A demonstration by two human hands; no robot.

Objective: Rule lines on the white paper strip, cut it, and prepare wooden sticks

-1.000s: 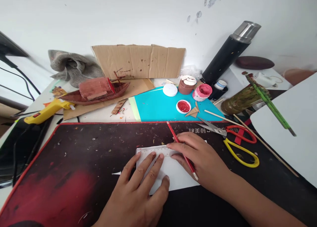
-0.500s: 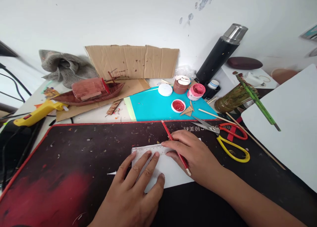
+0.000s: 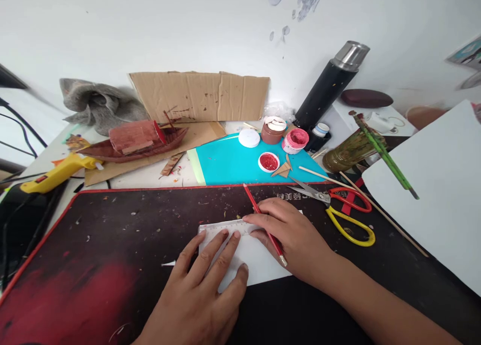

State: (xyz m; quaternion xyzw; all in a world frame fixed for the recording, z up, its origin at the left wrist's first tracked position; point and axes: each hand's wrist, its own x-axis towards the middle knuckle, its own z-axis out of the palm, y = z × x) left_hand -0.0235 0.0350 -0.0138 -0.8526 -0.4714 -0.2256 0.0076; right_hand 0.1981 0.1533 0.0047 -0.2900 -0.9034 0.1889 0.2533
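A sheet of white paper (image 3: 259, 265) lies on the dark mat (image 3: 124, 249), with a clear ruler (image 3: 218, 228) along its far edge. My left hand (image 3: 210, 280) lies with fingers spread over the paper, its fingertips pressing on the ruler. My right hand (image 3: 289, 234) is closed round a red pencil (image 3: 272, 240), which lies slanted across the fingers with its pale tip pointing away and its eraser end toward me. The right thumb and forefinger touch the ruler's far side. Part of the ruler is hidden beneath my right hand.
Scissors (image 3: 330, 202) lie open at the right beside a thin wooden stick (image 3: 387, 214). Behind the mat are a red paint lid (image 3: 268, 161), paint jars (image 3: 295, 140), a model boat (image 3: 135, 139) and a yellow glue gun (image 3: 56, 173). A black thermos (image 3: 326, 92) stands by the wall.
The view has shifted slightly. Both hands, the ruler and the pencil keep practically the same places on the paper.
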